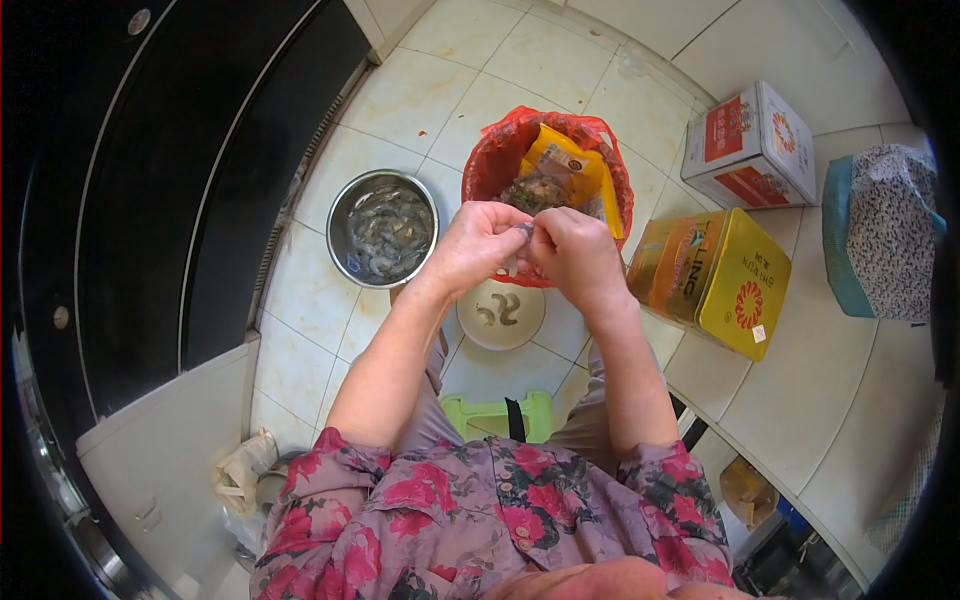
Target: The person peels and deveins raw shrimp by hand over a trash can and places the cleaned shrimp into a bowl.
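My left hand [472, 245] and my right hand [580, 258] meet over the front edge of a red-bag-lined bin [490, 160]. Fingers of both hands are pinched on a small greyish shrimp [524, 232], mostly hidden by the fingertips. Below them, a white bowl [500, 341] on the floor holds a few peeled shrimp [508, 308]. To the left stands a steel basin [333, 232] with many unpeeled shrimp [388, 228] in it. Inside the bin lie a yellow packet [560, 158] and a dark heap of scraps [532, 192].
On the right are a yellow tin box [745, 285], a white and red carton [775, 150] and a speckled cloth bag [885, 230]. A green stool [540, 415] shows between my knees. Black cabinet fronts [200, 150] run along the left, with a plastic bag [245, 470] nearby.
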`<state>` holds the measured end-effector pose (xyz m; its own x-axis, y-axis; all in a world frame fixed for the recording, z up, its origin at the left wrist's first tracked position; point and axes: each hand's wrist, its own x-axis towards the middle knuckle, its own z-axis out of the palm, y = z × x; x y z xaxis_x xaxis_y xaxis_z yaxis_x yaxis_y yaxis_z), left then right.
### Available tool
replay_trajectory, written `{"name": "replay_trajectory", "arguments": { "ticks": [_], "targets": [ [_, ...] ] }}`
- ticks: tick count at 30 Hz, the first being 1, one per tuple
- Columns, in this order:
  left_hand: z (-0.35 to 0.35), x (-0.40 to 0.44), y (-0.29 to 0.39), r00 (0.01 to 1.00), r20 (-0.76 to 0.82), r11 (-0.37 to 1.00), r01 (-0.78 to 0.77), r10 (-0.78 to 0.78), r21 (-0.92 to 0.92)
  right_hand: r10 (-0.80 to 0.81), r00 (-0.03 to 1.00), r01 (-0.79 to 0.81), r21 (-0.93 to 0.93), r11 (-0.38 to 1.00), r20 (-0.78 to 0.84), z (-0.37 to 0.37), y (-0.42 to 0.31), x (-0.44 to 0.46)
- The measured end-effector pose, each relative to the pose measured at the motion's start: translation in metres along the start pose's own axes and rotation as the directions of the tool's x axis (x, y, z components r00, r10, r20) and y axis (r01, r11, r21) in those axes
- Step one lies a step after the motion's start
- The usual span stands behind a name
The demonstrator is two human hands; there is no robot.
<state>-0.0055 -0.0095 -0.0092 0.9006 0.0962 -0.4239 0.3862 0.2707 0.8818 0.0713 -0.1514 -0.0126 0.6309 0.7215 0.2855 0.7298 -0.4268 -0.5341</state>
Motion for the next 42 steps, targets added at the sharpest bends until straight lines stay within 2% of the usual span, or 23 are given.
{"name": "replay_trajectory", "arguments": {
  "ticks": [2,7,9,11,12,14,15,17,21,23,26,30,35,39,40,41,42],
  "targets": [
    [-0.001,-0.002,0.005,1.000,0.008,1.000,-0.004,0.004,-0.003,0.039,0.999,-0.033,0.152,0.988,-0.038,-0.008,0.000,0.001],
    [-0.003,0.001,0.006,0.999,0.027,1.000,-0.030,0.030,0.009,0.099,0.994,-0.089,0.196,0.976,-0.041,-0.007,0.003,0.000],
    [-0.004,0.002,0.006,1.000,-0.013,1.000,-0.018,0.017,-0.019,0.104,0.993,-0.092,0.214,0.972,-0.048,-0.007,0.005,-0.001],
    [-0.004,0.000,0.008,1.000,-0.007,0.999,-0.029,0.028,-0.042,0.313,0.946,-0.318,0.403,0.858,0.079,-0.008,0.007,-0.002],
    [-0.004,0.000,0.009,0.999,0.002,0.997,-0.038,0.038,-0.063,0.313,0.947,-0.318,0.402,0.859,0.080,-0.009,0.007,-0.002],
    [-0.006,-0.001,0.011,1.000,-0.002,0.997,-0.009,0.009,-0.072,0.365,0.913,-0.407,0.426,0.808,0.180,-0.013,0.006,0.000],
    [-0.007,-0.002,0.012,1.000,-0.007,0.997,0.019,-0.019,-0.081,0.363,0.914,-0.405,0.426,0.809,0.180,-0.013,0.005,0.000],
    [-0.010,-0.001,0.012,0.999,-0.016,0.996,0.029,-0.030,-0.082,0.221,0.967,-0.255,0.410,0.876,0.129,-0.014,0.004,0.000],
    [-0.010,-0.005,0.016,0.996,-0.026,0.993,0.078,-0.081,-0.083,0.146,0.979,-0.193,0.403,0.895,0.144,-0.017,0.002,0.001],
    [-0.011,-0.003,0.015,0.997,-0.016,0.994,0.071,-0.073,-0.081,-0.005,0.998,-0.013,0.289,0.957,0.061,-0.015,0.005,0.001],
    [-0.012,-0.003,0.012,0.998,0.004,0.997,0.056,-0.056,-0.060,-0.017,0.996,-0.004,0.221,0.975,0.092,-0.013,0.007,0.000],
    [-0.010,-0.002,0.008,0.999,0.038,0.999,0.008,-0.007,-0.035,0.001,0.996,-0.024,0.246,0.969,0.094,-0.015,0.009,-0.001],
    [-0.006,-0.004,0.013,0.997,0.075,0.999,-0.031,0.030,0.018,0.165,0.964,-0.236,0.392,0.889,0.208,-0.022,0.009,-0.001],
    [-0.004,-0.005,0.015,0.996,0.067,0.998,-0.059,0.057,0.026,0.276,0.939,-0.338,0.386,0.858,0.208,-0.021,0.006,-0.001],
    [-0.003,-0.005,0.016,0.996,0.068,0.998,-0.059,0.057,0.025,0.334,0.919,-0.395,0.441,0.806,0.211,-0.019,0.009,-0.002],
    [-0.002,-0.005,0.016,0.994,0.060,0.996,-0.087,0.088,-0.025,0.390,0.894,-0.446,0.493,0.747,0.219,-0.017,0.010,-0.002],
    [-0.002,-0.005,0.016,0.992,0.050,0.991,-0.114,0.117,-0.074,0.389,0.894,-0.446,0.494,0.746,0.220,-0.017,0.010,-0.002]
  ]
}}
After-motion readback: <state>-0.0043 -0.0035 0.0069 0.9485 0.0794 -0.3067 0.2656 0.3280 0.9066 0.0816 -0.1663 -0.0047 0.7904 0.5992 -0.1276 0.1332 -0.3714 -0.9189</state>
